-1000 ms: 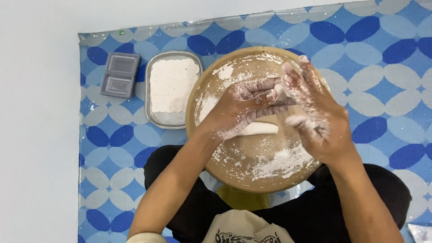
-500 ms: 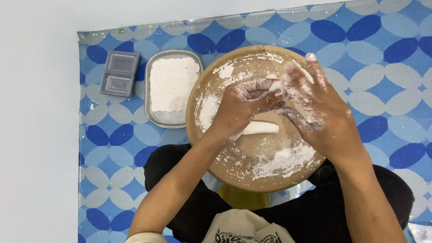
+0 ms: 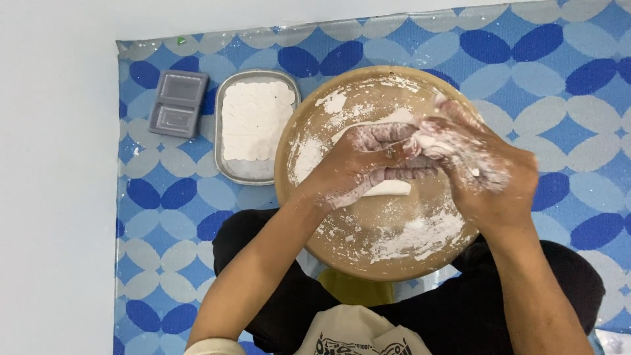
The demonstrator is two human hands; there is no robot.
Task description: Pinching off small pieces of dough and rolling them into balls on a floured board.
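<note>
Beside the floury wooden board (image 3: 342,243), a metal tray (image 3: 227,172) holds white dough discs (image 3: 253,121).

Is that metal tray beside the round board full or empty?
Full: the metal tray is covered nearly edge to edge with flat white dough rounds.

Blue patterned mat (image 3: 526,79) underneath; metal tray (image 3: 227,167) packed with white round discs (image 3: 253,121) left of centre; beside it, farther left, grey two-compartment case (image 3: 177,103) lying flat
</note>
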